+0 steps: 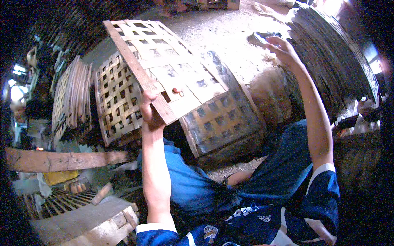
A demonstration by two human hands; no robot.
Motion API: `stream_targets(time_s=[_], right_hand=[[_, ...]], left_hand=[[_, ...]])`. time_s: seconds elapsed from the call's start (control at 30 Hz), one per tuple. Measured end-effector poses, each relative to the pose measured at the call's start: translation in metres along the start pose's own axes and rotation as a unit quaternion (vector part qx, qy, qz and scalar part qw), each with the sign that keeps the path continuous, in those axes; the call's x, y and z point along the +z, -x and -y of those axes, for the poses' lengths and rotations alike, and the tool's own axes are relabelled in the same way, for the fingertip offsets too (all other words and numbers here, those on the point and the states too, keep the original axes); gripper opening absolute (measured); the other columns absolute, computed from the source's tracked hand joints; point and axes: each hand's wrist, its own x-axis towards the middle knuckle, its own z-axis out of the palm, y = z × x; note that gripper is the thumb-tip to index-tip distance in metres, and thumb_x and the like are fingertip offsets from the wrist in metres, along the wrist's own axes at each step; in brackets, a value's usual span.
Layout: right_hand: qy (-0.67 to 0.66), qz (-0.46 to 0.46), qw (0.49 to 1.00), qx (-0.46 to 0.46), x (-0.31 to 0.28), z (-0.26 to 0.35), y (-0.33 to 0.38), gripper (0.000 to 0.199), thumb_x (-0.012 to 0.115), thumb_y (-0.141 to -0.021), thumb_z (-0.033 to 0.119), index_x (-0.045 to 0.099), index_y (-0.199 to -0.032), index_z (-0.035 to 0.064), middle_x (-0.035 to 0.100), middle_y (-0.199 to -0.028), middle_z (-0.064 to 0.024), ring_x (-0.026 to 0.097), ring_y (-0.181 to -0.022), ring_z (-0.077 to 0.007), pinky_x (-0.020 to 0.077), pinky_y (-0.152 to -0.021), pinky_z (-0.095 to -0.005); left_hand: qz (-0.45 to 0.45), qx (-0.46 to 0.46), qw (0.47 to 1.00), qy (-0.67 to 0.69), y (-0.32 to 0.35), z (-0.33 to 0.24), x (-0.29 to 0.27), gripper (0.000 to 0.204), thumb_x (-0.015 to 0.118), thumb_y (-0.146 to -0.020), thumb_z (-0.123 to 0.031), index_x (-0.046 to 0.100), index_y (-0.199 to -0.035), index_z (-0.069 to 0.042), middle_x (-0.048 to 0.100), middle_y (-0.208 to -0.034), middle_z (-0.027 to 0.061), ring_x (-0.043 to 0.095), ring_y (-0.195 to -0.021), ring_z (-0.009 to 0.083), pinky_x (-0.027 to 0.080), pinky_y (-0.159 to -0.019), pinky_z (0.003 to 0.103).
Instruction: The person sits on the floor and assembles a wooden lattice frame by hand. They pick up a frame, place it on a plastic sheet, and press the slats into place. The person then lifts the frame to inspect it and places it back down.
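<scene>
A woven panel of pale flat strips (164,49) with a wooden slat along its edge stands tilted in front of me. My left hand (150,107) is closed round the slat near its lower end. A fingertip shows at a gap in the weave. Farther right, my right hand (283,51) reaches out over the bright floor, fingers stretched and apart, with nothing plainly in it. Just beyond its fingertips lies a small dark and grey object (262,38) whose kind I cannot make out. Below the raised panel, another woven panel (221,119) lies under a dark, shiny, see-through covering.
Another woven panel (117,96) leans behind on the left, beside a stack of panels (74,98). A tall stack of thin sheets (332,53) curves along the right. A wooden beam (65,160) and a wooden block structure (94,221) stand at lower left.
</scene>
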Motion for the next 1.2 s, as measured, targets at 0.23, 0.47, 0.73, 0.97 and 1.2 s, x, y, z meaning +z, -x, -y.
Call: stream_targets(time_s=[0.23, 0.47, 0.73, 0.97, 1.2], right_hand=[[-0.336, 0.187, 0.923, -0.016, 0.062, 0.163, 0.061, 0.061, 0.062, -0.093, 0.039, 0.044, -0.138, 0.0010, 0.051, -0.138, -0.0122, 0.050, -0.125, -0.0215, 0.0392, -0.105, -0.0371], [-0.237, 0.108, 0.965, -0.021, 0.106, 0.198, 0.058, 0.102, 0.077, -0.075, 0.033, 0.015, -0.149, -0.0031, 0.029, -0.149, -0.0291, 0.035, -0.137, -0.0377, 0.0304, -0.113, -0.0416], [-0.424, 0.055, 0.885, 0.183, 0.055, 0.163, 0.047, 0.047, 0.059, -0.080, 0.010, 0.052, -0.126, 0.0031, 0.063, -0.102, -0.0118, 0.063, -0.081, -0.0218, 0.0539, -0.072, -0.0360], [-0.519, 0.174, 0.833, 0.079, -0.022, 0.118, 0.060, 0.060, 0.056, -0.086, 0.018, 0.040, -0.143, 0.0032, 0.059, -0.127, -0.0168, 0.066, -0.099, -0.0314, 0.0537, -0.088, -0.0432], [-0.425, 0.263, 0.822, 0.274, 0.037, 0.046, 0.067, 0.041, 0.059, -0.089, 0.028, 0.060, -0.114, -0.0046, 0.068, -0.104, -0.0130, 0.067, -0.083, -0.0241, 0.0527, -0.078, -0.0351]], left_hand=[[-0.056, 0.166, 0.941, -0.291, -0.009, 0.058, 0.000, 0.053, 0.073, -0.076, -0.021, 0.047, -0.119, -0.004, 0.059, -0.088, 0.0049, 0.063, -0.079, 0.0172, 0.055, -0.072, 0.033], [0.004, 0.141, 0.911, -0.387, -0.002, 0.129, 0.070, 0.046, 0.076, -0.079, -0.020, 0.053, -0.117, -0.007, 0.057, -0.104, 0.0059, 0.054, -0.098, 0.0172, 0.046, -0.088, 0.033], [0.139, -0.011, 0.863, -0.486, -0.021, 0.082, 0.050, 0.051, 0.077, -0.079, -0.043, 0.058, -0.108, -0.005, 0.059, -0.105, 0.0116, 0.060, -0.096, 0.0223, 0.051, -0.077, 0.035], [-0.241, 0.174, 0.827, -0.477, -0.054, 0.027, -0.029, 0.032, 0.065, -0.090, -0.032, 0.060, -0.105, -0.004, 0.063, -0.093, 0.0041, 0.058, -0.083, 0.0152, 0.046, -0.076, 0.029], [-0.309, -0.097, 0.912, -0.252, -0.036, 0.070, -0.108, 0.041, 0.056, -0.093, -0.042, 0.060, -0.106, -0.004, 0.059, -0.094, 0.0053, 0.057, -0.085, 0.0173, 0.046, -0.077, 0.036]])
